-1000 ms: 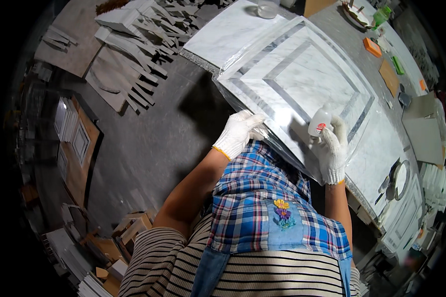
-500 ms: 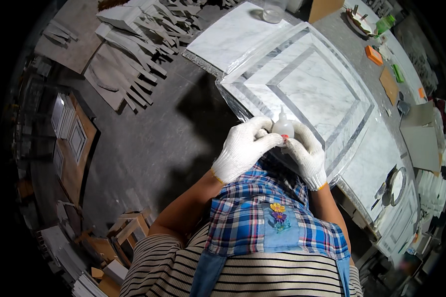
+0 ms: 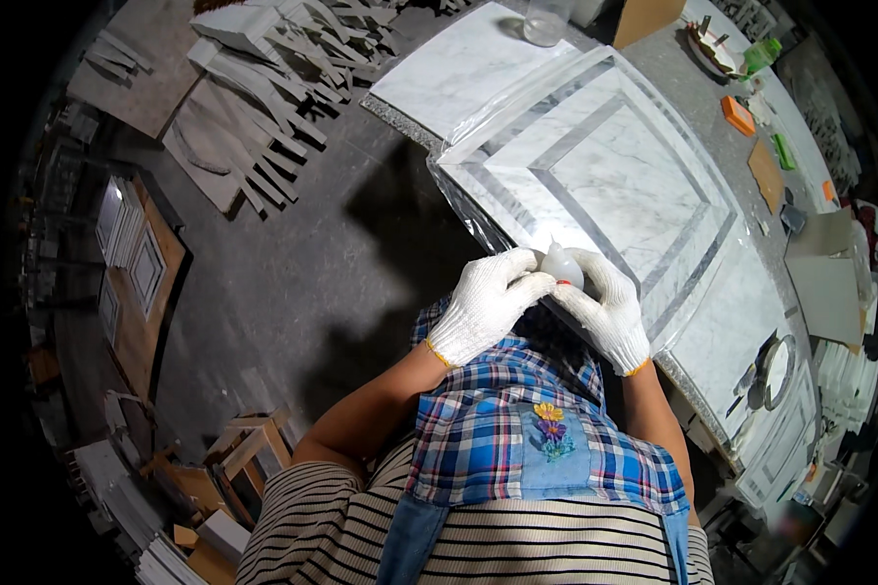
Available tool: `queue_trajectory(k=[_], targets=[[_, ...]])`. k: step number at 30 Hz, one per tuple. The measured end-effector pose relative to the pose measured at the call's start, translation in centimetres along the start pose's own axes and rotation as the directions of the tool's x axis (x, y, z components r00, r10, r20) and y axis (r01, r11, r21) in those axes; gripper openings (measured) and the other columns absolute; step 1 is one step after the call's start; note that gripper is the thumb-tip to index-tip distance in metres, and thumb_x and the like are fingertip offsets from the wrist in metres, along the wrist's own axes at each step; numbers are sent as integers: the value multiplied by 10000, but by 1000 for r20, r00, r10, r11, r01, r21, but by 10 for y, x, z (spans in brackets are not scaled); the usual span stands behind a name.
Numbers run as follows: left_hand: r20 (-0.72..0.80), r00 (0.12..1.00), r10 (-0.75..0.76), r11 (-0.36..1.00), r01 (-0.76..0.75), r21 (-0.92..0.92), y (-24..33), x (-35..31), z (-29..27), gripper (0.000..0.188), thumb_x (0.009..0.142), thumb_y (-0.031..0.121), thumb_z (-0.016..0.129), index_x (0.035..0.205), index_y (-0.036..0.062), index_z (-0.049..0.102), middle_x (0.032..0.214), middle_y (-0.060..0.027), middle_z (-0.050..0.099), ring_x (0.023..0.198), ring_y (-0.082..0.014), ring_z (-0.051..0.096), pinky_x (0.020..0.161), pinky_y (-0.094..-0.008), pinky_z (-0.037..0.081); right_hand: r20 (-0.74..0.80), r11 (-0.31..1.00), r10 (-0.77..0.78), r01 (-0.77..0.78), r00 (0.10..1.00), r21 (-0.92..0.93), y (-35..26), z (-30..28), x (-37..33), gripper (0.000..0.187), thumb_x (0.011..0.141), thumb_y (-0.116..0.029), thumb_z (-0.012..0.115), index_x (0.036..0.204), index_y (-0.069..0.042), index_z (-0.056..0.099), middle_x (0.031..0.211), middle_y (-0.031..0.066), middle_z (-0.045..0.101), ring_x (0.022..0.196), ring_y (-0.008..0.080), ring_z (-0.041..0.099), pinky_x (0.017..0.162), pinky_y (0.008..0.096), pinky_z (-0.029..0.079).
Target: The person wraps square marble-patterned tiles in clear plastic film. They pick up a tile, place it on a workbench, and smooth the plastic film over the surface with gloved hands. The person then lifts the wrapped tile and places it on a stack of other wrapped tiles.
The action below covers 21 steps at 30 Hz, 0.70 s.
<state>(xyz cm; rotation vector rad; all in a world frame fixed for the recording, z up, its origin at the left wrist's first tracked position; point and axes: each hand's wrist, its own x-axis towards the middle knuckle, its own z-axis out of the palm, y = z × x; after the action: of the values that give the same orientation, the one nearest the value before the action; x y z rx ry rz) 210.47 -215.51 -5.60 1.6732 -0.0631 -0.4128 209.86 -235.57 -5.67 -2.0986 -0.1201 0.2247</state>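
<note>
Both my hands wear white knitted gloves and meet at the near edge of the marble panel. Between them is a small translucent squeeze bottle (image 3: 560, 263) with a pointed nozzle, tipped away from me. My right hand (image 3: 607, 307) is closed round its right side. From the left, my left hand (image 3: 488, 304) closes on the bottle with thumb and fingers bent; some fingertips are hidden. A small red piece (image 3: 563, 283) shows between the two thumbs; its kind is unclear. Beyond lies the white marble panel (image 3: 644, 175) with grey inlaid bands and clear film along its edges.
A clear cup (image 3: 544, 24) stands at the table's far side. At the right are an orange box (image 3: 738, 115), a roll of tape (image 3: 778, 370) and a cardboard box (image 3: 826, 278). Stone strips (image 3: 263, 146) lie at the far left, framed tiles (image 3: 148, 263) nearer.
The bottle has tilted further away from me and sunk lower between the gloves. My hands have shifted slightly right and down, still together.
</note>
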Motion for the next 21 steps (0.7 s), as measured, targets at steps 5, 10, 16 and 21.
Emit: queue_trajectory(k=[5, 10, 16, 21], targets=[[-196, 976, -91, 967, 40, -251, -9, 6, -5, 167, 968, 146, 636, 990, -17, 667, 759, -27, 643, 665, -73, 582, 605, -229, 467, -14, 984, 154, -152, 988, 88, -9, 0, 8, 417, 858, -303, 734, 1196, -66, 676, 1077, 143, 708, 979, 267, 690, 856, 357, 525], [-499, 827, -260, 917, 51, -395, -41, 35, -30, 222, 966, 232, 656, 1039, 23, 633, 786, -51, 630, 631, -89, 589, 548, -227, 467, -9, 984, 55, -55, 998, -172, -13, -9, 24, 384, 885, -312, 664, 1173, -58, 688, 1062, 183, 701, 983, 318, 682, 865, 383, 521], [-292, 901, -320, 801, 92, -592, -57, 64, -46, 322, 960, 296, 683, 1080, 2, 628, 886, -97, 666, 664, -180, 663, 557, -280, 535, 62, 971, 65, -49, 996, -232, -15, -14, 40, 397, 886, -361, 648, 1169, -87, 702, 1046, 192, 700, 976, 338, 675, 859, 388, 519], [-198, 948, -250, 740, 56, -670, -65, 70, -45, 225, 982, 201, 639, 1069, -7, 635, 918, -125, 704, 671, -199, 682, 562, -303, 554, 115, 958, 106, -71, 988, -279, -15, -14, 47, 412, 879, -377, 657, 1167, -87, 708, 1038, 190, 706, 980, 330, 681, 862, 382, 519]])
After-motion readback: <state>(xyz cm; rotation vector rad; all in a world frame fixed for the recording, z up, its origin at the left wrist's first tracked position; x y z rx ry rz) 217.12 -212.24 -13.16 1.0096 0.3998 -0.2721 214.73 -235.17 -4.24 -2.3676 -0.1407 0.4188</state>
